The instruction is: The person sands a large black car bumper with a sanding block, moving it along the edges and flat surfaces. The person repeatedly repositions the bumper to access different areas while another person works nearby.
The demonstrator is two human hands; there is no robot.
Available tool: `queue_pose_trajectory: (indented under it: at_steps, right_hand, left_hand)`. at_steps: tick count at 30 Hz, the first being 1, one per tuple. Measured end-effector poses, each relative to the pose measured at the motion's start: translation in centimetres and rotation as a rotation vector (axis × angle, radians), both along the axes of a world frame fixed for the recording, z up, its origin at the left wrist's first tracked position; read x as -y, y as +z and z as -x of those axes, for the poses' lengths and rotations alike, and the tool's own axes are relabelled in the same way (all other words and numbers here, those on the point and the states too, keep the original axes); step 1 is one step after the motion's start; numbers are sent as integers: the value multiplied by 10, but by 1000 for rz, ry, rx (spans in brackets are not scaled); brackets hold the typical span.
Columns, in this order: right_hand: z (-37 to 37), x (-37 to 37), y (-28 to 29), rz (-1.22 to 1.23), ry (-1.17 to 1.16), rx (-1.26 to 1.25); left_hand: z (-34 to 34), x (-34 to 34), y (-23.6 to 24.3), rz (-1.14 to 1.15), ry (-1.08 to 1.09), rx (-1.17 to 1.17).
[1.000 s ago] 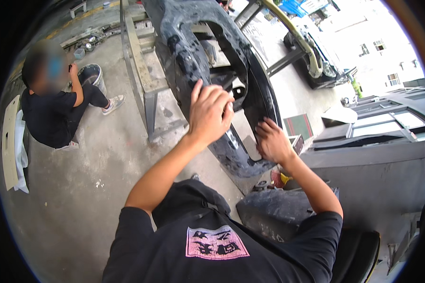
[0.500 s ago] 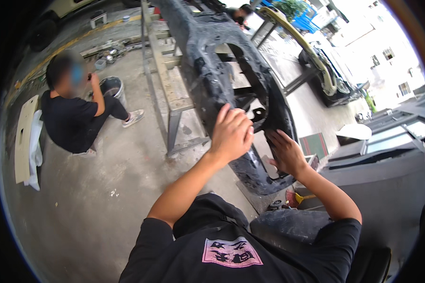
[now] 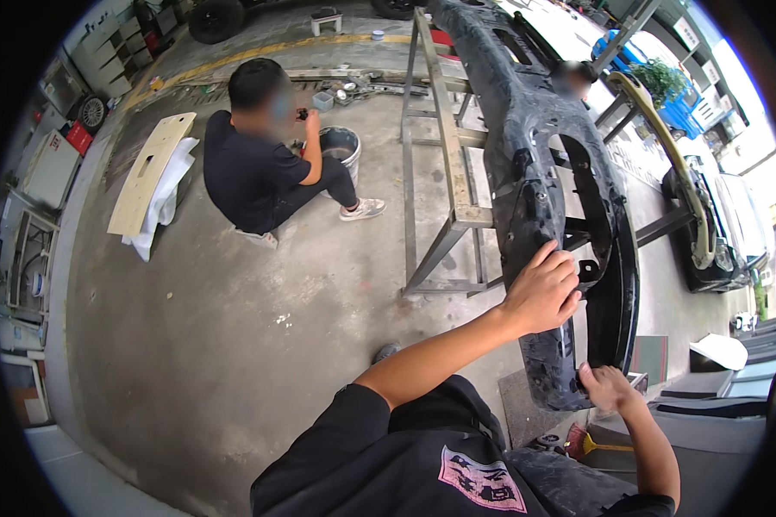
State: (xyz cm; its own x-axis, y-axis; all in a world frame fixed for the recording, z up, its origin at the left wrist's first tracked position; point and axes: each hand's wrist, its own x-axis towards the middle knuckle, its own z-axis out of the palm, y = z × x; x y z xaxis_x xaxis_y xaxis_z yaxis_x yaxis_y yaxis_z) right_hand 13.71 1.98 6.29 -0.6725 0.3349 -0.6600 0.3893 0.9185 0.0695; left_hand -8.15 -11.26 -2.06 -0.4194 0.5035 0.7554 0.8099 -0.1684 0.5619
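A long black car bumper [image 3: 539, 211], scuffed and dusty with large cut-out openings, stretches away from me at the right of centre. My left hand [image 3: 543, 291] lies across the bumper beside its big opening, fingers extended with the index finger a little apart. At the bumper's near end, my right hand [image 3: 610, 388] has its thumb over the edge. The other fingers of that hand are partly hidden and look curled round the rim.
A metal stand [image 3: 470, 214] stands under and left of the bumper. On the left a person [image 3: 263, 151] crouches by a bucket [image 3: 343, 146]. Behind them leans a cream panel [image 3: 153, 172]. A yellow-green bumper [image 3: 677, 164] stands at right. A broom [image 3: 582, 441] lies low right.
The view has swung left, so the scene sits farther right. My right hand has moved from the bumper's right inner side to its near end. My left hand stays on the bumper.
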Motion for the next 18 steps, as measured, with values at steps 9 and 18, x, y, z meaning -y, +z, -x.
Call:
queue_pose_trajectory:
  at_steps: [9,18]
  right_hand:
    - [-5,-1,24,377,-335,16]
    - [-17,-10,0,979,-920,-320]
  left_hand:
    - [-7,-3,-2,-42,-26,22]
    - [5,0,2,-136,41,27]
